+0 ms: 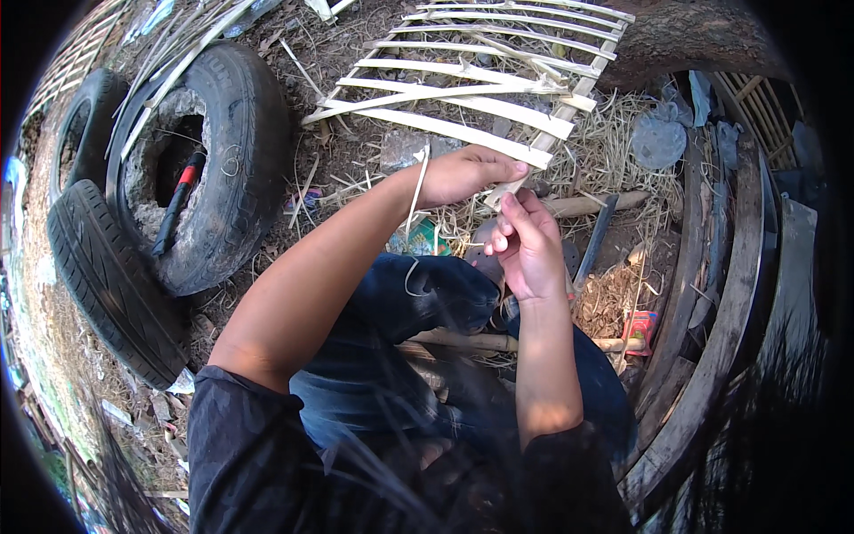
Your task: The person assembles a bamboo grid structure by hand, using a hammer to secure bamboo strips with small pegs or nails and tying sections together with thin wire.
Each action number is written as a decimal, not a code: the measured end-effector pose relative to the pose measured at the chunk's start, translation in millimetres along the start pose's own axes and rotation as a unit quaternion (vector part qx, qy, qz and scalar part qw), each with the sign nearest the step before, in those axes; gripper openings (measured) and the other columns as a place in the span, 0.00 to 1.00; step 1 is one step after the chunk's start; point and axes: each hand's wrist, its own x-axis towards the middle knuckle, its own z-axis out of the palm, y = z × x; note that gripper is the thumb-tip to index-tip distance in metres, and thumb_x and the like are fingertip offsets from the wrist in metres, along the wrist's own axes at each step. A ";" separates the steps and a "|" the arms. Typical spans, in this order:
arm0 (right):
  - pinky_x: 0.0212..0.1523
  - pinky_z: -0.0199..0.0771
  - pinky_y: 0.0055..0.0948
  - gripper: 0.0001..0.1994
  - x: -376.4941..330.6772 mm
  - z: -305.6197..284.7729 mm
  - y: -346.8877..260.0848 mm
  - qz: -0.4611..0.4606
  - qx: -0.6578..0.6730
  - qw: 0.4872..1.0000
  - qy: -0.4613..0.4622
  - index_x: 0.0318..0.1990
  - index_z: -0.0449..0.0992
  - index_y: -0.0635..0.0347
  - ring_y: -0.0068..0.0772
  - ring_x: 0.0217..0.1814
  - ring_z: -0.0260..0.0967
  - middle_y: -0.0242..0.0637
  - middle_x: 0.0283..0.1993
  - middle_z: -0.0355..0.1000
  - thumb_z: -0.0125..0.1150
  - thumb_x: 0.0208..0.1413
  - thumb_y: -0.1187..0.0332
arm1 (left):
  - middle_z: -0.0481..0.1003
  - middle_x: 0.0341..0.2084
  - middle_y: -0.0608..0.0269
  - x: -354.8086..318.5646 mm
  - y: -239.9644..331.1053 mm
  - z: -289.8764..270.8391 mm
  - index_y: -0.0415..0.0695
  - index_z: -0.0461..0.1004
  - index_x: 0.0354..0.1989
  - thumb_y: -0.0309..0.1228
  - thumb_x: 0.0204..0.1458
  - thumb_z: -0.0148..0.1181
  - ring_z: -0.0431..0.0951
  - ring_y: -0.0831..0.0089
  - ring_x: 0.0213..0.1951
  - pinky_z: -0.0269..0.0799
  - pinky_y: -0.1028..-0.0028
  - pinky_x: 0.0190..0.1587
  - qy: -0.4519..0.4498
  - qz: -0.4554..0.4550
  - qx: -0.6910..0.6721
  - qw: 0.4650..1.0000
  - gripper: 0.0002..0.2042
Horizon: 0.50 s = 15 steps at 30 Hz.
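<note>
A lattice of pale bamboo slats (436, 130) lies on the ground in front of me, its near end at my hands. My left hand (463, 181) is closed, thumb and fingers pinching the near corner of the lattice. Just below and to the right, my right hand (528, 245) pinches a short, flat end of bamboo strip (505, 192) between thumb and forefinger. Whether that end belongs to the lattice's side rail, I cannot tell. A thin, curled bamboo sliver (416, 191) hangs by my left wrist. Beyond my right hand lies a long dark blade (594, 238).
On the left stand worn tyres (253, 151), one packed with concrete and holding a red-and-black handled tool (185, 189). Long weathered planks (734, 311) line the right. A tree trunk (694, 40) lies at the far right. Straw, wood chips and a red packet (640, 332) litter the ground.
</note>
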 end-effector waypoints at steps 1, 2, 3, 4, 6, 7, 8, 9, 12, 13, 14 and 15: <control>0.22 0.72 0.23 0.08 1.2 -2.6 5.8 -0.070 -0.039 0.997 0.002 0.36 0.68 0.62 0.21 0.19 0.66 0.33 0.23 0.68 0.60 0.54 0.70 | 0.73 0.43 0.57 -0.3 0.1 -0.8 0.36 0.70 0.51 0.46 0.58 0.48 0.69 0.72 0.47 0.60 0.72 0.55 -0.015 -0.011 -0.001 1.000 0.24; 0.23 0.73 0.23 0.07 1.9 -3.2 8.9 -0.096 -0.051 0.994 0.008 0.35 0.68 0.62 0.22 0.21 0.68 0.34 0.24 0.69 0.60 0.54 0.71 | 0.74 0.42 0.57 -0.2 0.2 -1.5 0.36 0.69 0.50 0.46 0.58 0.48 0.70 0.73 0.46 0.61 0.72 0.54 -0.030 -0.022 -0.002 0.999 0.24; 0.24 0.74 0.23 0.07 1.8 -0.5 12.8 -0.121 -0.062 0.991 0.014 0.35 0.68 0.63 0.23 0.22 0.69 0.36 0.25 0.70 0.60 0.54 0.71 | 0.74 0.38 0.59 -0.8 -0.7 -1.6 0.36 0.70 0.48 0.46 0.59 0.47 0.70 0.74 0.42 0.63 0.73 0.50 -0.026 -0.020 -0.008 0.999 0.22; 0.24 0.75 0.23 0.07 2.2 0.5 15.8 -0.145 -0.074 0.986 0.021 0.35 0.68 0.63 0.24 0.23 0.70 0.37 0.26 0.71 0.59 0.54 0.71 | 0.74 0.34 0.61 -1.3 -1.2 -1.7 0.37 0.71 0.45 0.46 0.59 0.47 0.71 0.76 0.39 0.64 0.75 0.45 -0.022 -0.019 -0.014 0.999 0.21; 0.27 0.77 0.23 0.06 4.8 -2.7 22.1 -0.212 -0.107 0.971 -0.001 0.31 0.68 0.65 0.28 0.27 0.74 0.40 0.27 0.73 0.59 0.54 0.73 | 0.74 0.27 0.65 -0.7 -0.4 -2.8 0.38 0.73 0.39 0.45 0.59 0.46 0.72 0.79 0.31 0.68 0.77 0.37 -0.013 -0.013 -0.025 1.000 0.20; 0.28 0.77 0.24 0.06 4.2 -1.4 23.4 -0.227 -0.127 0.966 -0.001 0.30 0.68 0.65 0.28 0.27 0.74 0.41 0.28 0.73 0.58 0.54 0.74 | 0.71 0.21 0.67 1.3 -3.1 -4.6 0.40 0.72 0.35 0.46 0.60 0.45 0.69 0.81 0.25 0.66 0.78 0.30 -0.018 -0.003 -0.029 0.999 0.19; 0.28 0.78 0.24 0.05 3.7 -1.2 24.3 -0.242 -0.148 0.959 0.000 0.29 0.69 0.65 0.29 0.28 0.74 0.42 0.28 0.74 0.58 0.54 0.75 | 0.71 0.21 0.67 2.2 -4.4 -3.9 0.40 0.72 0.36 0.46 0.60 0.45 0.69 0.81 0.25 0.66 0.78 0.30 -0.014 -0.004 -0.025 1.000 0.19; 0.31 0.79 0.27 0.05 3.9 -3.6 25.1 -0.254 -0.172 0.952 -0.006 0.28 0.69 0.66 0.31 0.30 0.75 0.45 0.30 0.75 0.55 0.55 0.75 | 0.71 0.21 0.67 2.0 -3.3 -2.8 0.40 0.72 0.36 0.46 0.60 0.45 0.69 0.81 0.25 0.66 0.78 0.30 -0.009 -0.006 -0.020 1.000 0.19; 0.34 0.79 0.30 0.05 -0.3 -6.9 27.1 -0.234 -0.066 0.969 -0.033 0.30 0.70 0.66 0.33 0.32 0.76 0.46 0.32 0.75 0.52 0.57 0.75 | 0.72 0.25 0.67 0.2 1.4 -4.6 0.40 0.72 0.39 0.45 0.60 0.46 0.69 0.81 0.29 0.66 0.78 0.34 -0.015 -0.022 -0.023 0.999 0.19; 0.35 0.79 0.31 0.05 0.6 -8.7 29.3 -0.209 -0.022 0.977 -0.043 0.31 0.70 0.66 0.33 0.33 0.76 0.47 0.33 0.75 0.52 0.57 0.75 | 0.72 0.27 0.67 0.3 1.6 -1.9 0.40 0.72 0.39 0.45 0.60 0.46 0.69 0.81 0.30 0.66 0.79 0.35 -0.001 -0.013 -0.033 0.999 0.19; 0.36 0.79 0.31 0.05 3.0 -11.3 32.6 -0.182 0.023 0.982 -0.053 0.32 0.70 0.66 0.34 0.34 0.76 0.47 0.34 0.75 0.51 0.57 0.74 | 0.72 0.28 0.67 0.3 1.3 -0.2 0.40 0.72 0.40 0.45 0.59 0.46 0.69 0.81 0.31 0.66 0.79 0.36 0.014 -0.005 -0.042 0.999 0.19; 0.37 0.80 0.32 0.05 4.8 -13.7 34.4 -0.158 0.067 0.983 -0.061 0.33 0.71 0.66 0.35 0.35 0.76 0.48 0.35 0.75 0.51 0.58 0.74 | 0.72 0.30 0.67 0.4 2.1 -3.1 0.40 0.72 0.41 0.46 0.59 0.47 0.69 0.81 0.32 0.66 0.78 0.37 -0.003 -0.006 -0.024 1.000 0.19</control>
